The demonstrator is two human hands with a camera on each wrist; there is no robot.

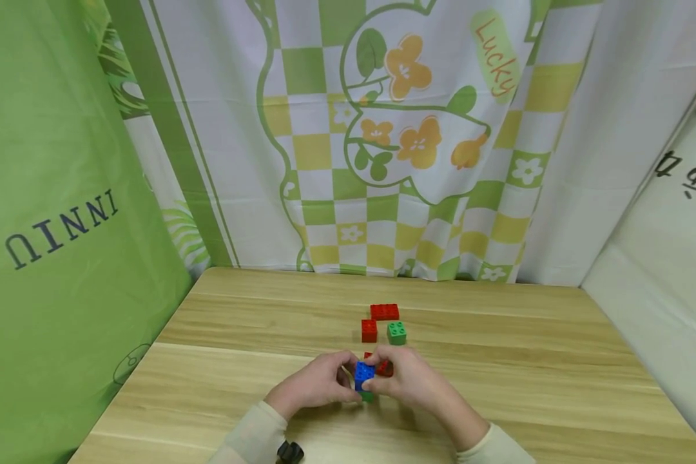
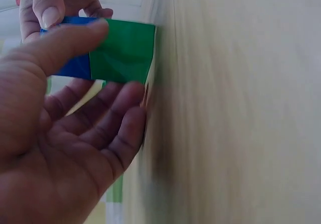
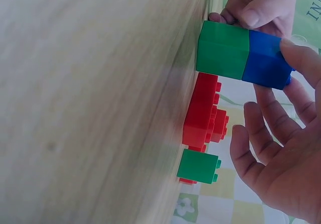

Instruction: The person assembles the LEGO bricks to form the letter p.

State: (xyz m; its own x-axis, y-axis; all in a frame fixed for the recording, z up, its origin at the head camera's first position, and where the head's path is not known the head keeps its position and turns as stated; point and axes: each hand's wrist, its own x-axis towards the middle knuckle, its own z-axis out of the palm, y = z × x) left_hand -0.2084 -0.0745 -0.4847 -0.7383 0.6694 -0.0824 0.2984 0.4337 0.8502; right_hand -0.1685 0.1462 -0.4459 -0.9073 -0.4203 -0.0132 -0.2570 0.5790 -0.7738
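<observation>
A blue brick (image 1: 363, 372) sits on top of a green brick (image 3: 223, 48), their faces flush, near the table's front. My right hand (image 1: 412, 380) pinches the blue brick between thumb and index finger, its other fingers spread apart in the right wrist view. From the other side, my left hand (image 1: 319, 385) holds the green brick, with its thumb across the seam in the left wrist view (image 2: 98, 30). Just behind the pair, a red brick (image 1: 386, 368) is partly hidden by the right hand.
Farther back on the wooden table (image 1: 255, 309) stand a small red brick (image 1: 368, 330), a second green brick (image 1: 397, 332) and a longer red brick (image 1: 385, 312). A patterned curtain (image 1: 383, 212) hangs behind the table. Something black (image 1: 290, 452) shows beside the left sleeve.
</observation>
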